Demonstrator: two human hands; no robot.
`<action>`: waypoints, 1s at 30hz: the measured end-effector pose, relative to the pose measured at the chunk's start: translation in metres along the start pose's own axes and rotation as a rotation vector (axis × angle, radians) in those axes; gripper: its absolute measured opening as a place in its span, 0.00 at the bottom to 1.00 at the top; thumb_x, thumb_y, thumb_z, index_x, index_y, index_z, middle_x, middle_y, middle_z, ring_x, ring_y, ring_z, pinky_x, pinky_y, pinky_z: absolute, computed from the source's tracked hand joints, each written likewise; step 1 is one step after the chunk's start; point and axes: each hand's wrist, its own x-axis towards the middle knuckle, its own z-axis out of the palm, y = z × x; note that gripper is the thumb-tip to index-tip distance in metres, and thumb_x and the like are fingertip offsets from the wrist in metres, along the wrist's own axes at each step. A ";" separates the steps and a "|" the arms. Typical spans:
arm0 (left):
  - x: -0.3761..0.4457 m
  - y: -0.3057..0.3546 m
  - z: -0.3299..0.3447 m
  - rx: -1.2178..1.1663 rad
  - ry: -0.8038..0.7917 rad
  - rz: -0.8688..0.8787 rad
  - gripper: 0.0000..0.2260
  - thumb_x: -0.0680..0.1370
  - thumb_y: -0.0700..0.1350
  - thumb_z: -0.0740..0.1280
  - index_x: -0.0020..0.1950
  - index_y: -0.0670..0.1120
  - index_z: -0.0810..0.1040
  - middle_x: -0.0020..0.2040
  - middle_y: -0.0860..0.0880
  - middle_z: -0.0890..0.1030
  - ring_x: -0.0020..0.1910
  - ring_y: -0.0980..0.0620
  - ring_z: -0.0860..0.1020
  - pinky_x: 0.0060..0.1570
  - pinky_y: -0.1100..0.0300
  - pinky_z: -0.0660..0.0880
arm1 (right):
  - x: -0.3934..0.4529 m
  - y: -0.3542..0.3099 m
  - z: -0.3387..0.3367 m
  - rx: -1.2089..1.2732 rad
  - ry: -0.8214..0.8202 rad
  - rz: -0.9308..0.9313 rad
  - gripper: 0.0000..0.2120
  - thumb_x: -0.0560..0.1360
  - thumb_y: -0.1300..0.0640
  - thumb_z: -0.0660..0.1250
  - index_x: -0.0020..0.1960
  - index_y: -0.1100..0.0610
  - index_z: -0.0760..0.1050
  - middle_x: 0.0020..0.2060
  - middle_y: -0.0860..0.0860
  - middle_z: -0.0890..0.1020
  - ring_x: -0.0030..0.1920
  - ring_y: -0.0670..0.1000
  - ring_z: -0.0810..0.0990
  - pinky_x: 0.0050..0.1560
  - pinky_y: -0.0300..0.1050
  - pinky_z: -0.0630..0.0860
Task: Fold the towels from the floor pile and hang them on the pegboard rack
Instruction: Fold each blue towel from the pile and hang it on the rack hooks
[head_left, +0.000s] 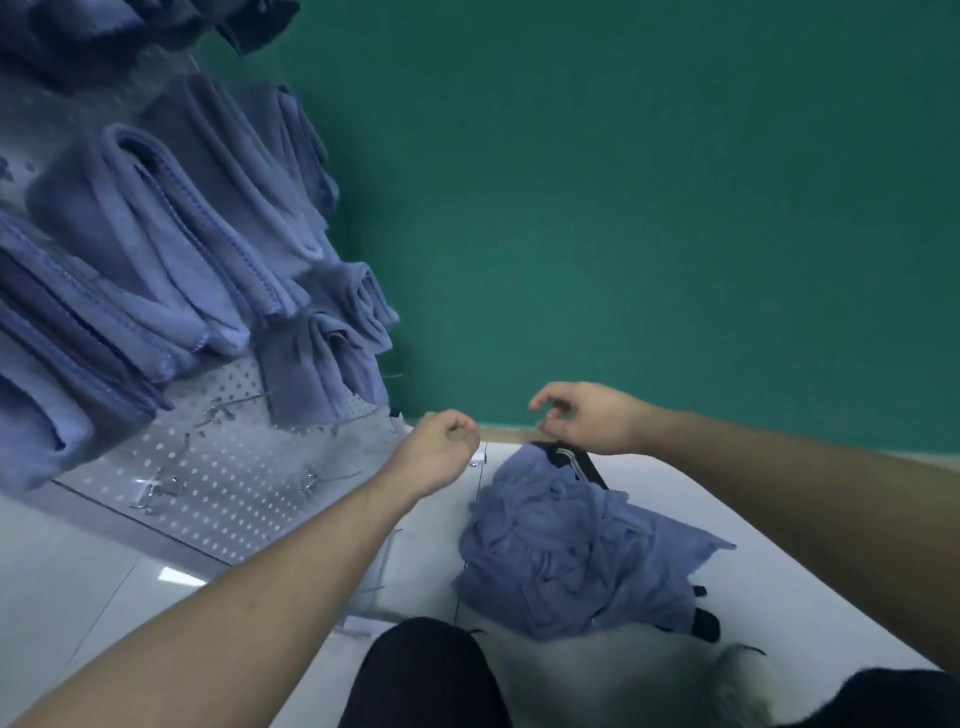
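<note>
towels lie in a crumpled blue heap on the pale floor, just below both hands and touching neither. the left hand hangs above the heap's upper left edge with its fingers curled into a loose fist that holds nothing. the right hand hovers just above the top of the heap, fingers bent and loosely curled, thumb and fingertips apart, nothing between them. the two hands are near each other with a small gap between them. a dark strap with white stripes shows at the top of the heap, right under the right hand, and another dark piece pokes out at the heap's lower right; what these belong to cannot be told.

to the left of the left hand stands the pegboard rack, a white panel full of small holes, with several bare metal hooks on its lower part. above and farther left of that hand, folded blue towels hang in rows on the rack, close together and overlapping. one smaller folded towel hangs lowest, nearest the left hand. a green wall fills the space beyond both hands. below the forearms, the person's dark-clothed knees show at the bottom edge.
</note>
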 end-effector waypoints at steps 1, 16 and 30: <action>0.000 0.007 0.008 -0.004 -0.028 0.003 0.05 0.81 0.46 0.64 0.52 0.49 0.80 0.53 0.52 0.80 0.49 0.53 0.76 0.47 0.63 0.69 | -0.009 0.012 -0.002 0.001 0.007 0.024 0.16 0.81 0.51 0.65 0.67 0.50 0.73 0.55 0.49 0.82 0.49 0.50 0.80 0.49 0.39 0.72; 0.070 -0.012 0.161 0.103 -0.324 0.016 0.06 0.80 0.44 0.65 0.56 0.51 0.76 0.57 0.51 0.78 0.59 0.49 0.77 0.60 0.57 0.72 | 0.004 0.177 0.063 0.170 -0.029 0.309 0.13 0.80 0.53 0.64 0.63 0.50 0.74 0.51 0.48 0.81 0.54 0.53 0.80 0.55 0.44 0.75; 0.166 -0.141 0.270 0.332 -0.442 -0.011 0.14 0.81 0.44 0.62 0.65 0.49 0.78 0.62 0.46 0.80 0.58 0.44 0.78 0.56 0.52 0.75 | 0.116 0.290 0.168 0.129 -0.235 0.408 0.16 0.80 0.56 0.65 0.67 0.53 0.71 0.54 0.49 0.76 0.54 0.50 0.74 0.54 0.39 0.68</action>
